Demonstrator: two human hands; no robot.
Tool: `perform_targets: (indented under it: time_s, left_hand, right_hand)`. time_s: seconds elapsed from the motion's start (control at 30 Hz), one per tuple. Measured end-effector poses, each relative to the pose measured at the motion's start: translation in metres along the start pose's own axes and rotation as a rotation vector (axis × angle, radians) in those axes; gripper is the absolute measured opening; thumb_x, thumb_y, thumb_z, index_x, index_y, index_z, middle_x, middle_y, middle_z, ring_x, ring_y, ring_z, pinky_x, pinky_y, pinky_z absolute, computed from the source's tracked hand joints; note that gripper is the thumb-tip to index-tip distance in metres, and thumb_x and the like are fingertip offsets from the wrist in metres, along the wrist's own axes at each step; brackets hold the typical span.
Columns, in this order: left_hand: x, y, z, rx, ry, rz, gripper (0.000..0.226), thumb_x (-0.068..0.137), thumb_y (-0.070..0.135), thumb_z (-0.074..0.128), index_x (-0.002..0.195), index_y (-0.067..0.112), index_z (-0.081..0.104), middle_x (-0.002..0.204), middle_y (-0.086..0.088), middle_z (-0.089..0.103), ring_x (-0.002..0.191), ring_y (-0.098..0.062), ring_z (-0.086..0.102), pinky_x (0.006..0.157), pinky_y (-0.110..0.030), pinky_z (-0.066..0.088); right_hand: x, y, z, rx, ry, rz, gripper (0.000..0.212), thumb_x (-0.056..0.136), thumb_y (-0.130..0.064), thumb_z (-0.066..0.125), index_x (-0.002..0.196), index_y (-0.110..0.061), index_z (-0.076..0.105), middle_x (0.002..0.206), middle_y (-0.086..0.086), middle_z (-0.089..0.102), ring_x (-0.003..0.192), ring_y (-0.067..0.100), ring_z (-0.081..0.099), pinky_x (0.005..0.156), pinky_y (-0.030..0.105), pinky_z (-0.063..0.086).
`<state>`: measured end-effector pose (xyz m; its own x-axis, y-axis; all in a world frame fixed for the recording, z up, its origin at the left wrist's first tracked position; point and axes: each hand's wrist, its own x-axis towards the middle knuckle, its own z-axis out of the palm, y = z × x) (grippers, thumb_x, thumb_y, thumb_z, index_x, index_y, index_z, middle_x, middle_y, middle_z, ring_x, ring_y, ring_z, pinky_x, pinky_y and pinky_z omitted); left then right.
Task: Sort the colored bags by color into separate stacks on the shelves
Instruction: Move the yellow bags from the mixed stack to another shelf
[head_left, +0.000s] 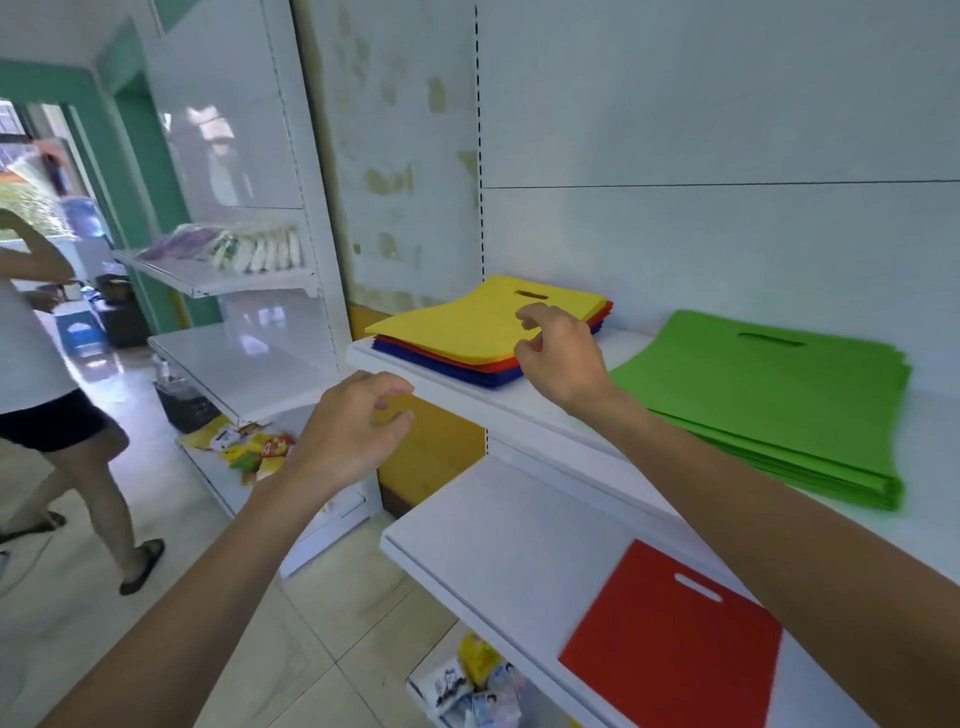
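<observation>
Seen from above the upper white shelf (519, 400): mixed pile with yellow bag (467, 325) on top at its left end, right hand (558, 353) with fingers curled at that pile's near edge, green stack (779, 395) further right, left hand (353, 426) loosely open just off the shelf's left corner, single red bag (670, 639) on the shelf below.

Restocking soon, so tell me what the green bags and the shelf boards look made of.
Green bags: probably non-woven fabric, matte, thin flat sheets with a die-cut handle slot. Shelf boards: likely white painted metal or laminate; smooth, slightly glossy, thin rolled front edge. I can't tell which.
</observation>
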<state>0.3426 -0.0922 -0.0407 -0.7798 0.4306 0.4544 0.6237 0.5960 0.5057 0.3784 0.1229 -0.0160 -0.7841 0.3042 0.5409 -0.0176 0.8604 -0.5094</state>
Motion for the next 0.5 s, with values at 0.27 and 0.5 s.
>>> perform_targets:
  time_s: [0.27,0.5]
  left_hand:
    - [0.087,-0.038,0.019,-0.086,-0.042,0.067,0.027,0.088,0.016,0.057,0.114,0.020,0.061,0.113,0.003,0.056,0.102,-0.009,0.053,0.082,-0.022,0.039]
    - [0.164,-0.081,0.026,-0.114,-0.059,0.113,0.026,0.088,0.016,0.058,0.114,0.017,0.062,0.118,-0.001,0.057,0.099,-0.009,0.051,0.084,-0.026,0.044]
  right_hand:
    - [0.085,0.012,0.034,-0.056,0.066,0.011,0.039,0.086,-0.009,0.050,0.125,-0.007,0.053,0.125,0.010,0.055,0.105,0.027,0.057,0.089,0.040,0.047]
    - [0.141,0.024,0.062,-0.073,0.080,0.112,0.037,0.088,-0.011,0.051,0.125,-0.006,0.053,0.125,0.011,0.055,0.106,0.027,0.056,0.089,0.041,0.047]
